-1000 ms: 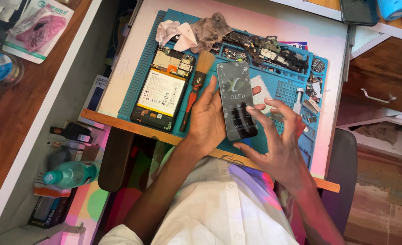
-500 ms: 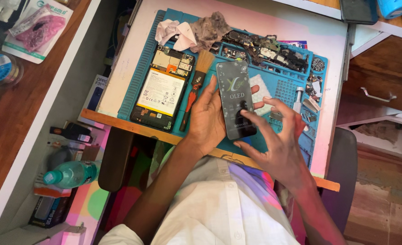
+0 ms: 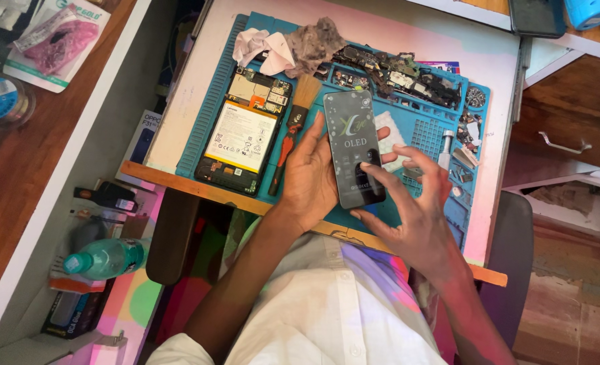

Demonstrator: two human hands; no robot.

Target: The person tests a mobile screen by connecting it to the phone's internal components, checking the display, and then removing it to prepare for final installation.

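Observation:
My left hand [image 3: 311,172] holds a dark phone display panel [image 3: 352,144] flat above the blue work mat [image 3: 209,125], fingers wrapped behind it. The fingertips of my right hand [image 3: 415,216] touch the lower end of that panel. To the left lies an opened phone [image 3: 240,138] with its battery and circuit board showing. A brush with a red and black handle [image 3: 288,138] rests between the opened phone and my left hand.
Crumpled cloths [image 3: 293,47] and a heap of dark phone parts [image 3: 408,74] lie along the mat's far edge. A small metal tool [image 3: 444,149] and loose bits sit at the right. A green bottle [image 3: 104,258] stands low on the left. A wooden drawer [image 3: 570,128] is at right.
My right hand's fingers have shifted slightly on the panel's lower end. The panel and my left hand have stayed in place.

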